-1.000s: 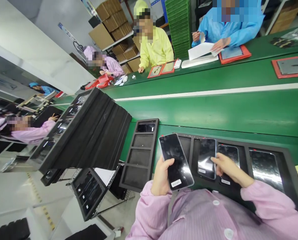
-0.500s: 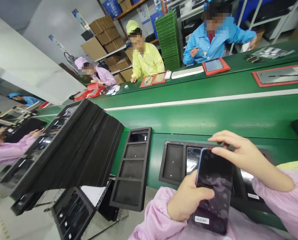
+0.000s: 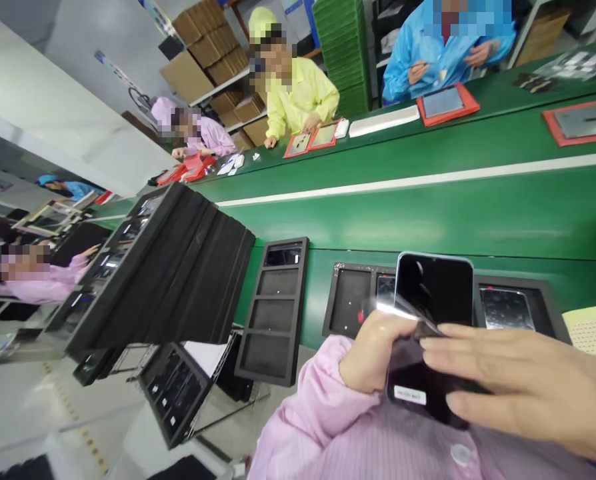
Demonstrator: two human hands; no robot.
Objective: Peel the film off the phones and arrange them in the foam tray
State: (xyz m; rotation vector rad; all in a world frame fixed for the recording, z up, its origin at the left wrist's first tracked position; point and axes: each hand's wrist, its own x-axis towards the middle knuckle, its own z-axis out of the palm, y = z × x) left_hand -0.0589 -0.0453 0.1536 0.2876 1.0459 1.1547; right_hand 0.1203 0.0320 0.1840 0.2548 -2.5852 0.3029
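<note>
A dark smartphone (image 3: pixel 435 287) with a pale blue edge and a white label near its lower end is tilted in front of me. My left hand (image 3: pixel 373 353) grips it at the left side, thumb over the front. Across the screen's middle, a clear film (image 3: pixel 395 308) is lifted and folded towards the left, blurred, with a red spot at its end. My right hand (image 3: pixel 523 373) lies over the lower screen with fingers stretched out, fingertips by the film's fold. Behind the phone is a black foam tray (image 3: pixel 351 300) containing another phone (image 3: pixel 505 310).
Left of it, a second foam tray (image 3: pixel 274 313) holds one phone in its far compartment. A tall stack of foam trays (image 3: pixel 178 267) leans further left. Yellow paper (image 3: pixel 593 327) lies at the right. Co-workers sit across the green bench (image 3: pixel 338 227).
The film has come away from the upper screen and folded leftward. My right hand has moved from the phone's top corner down over its lower half. The view has shifted slightly.
</note>
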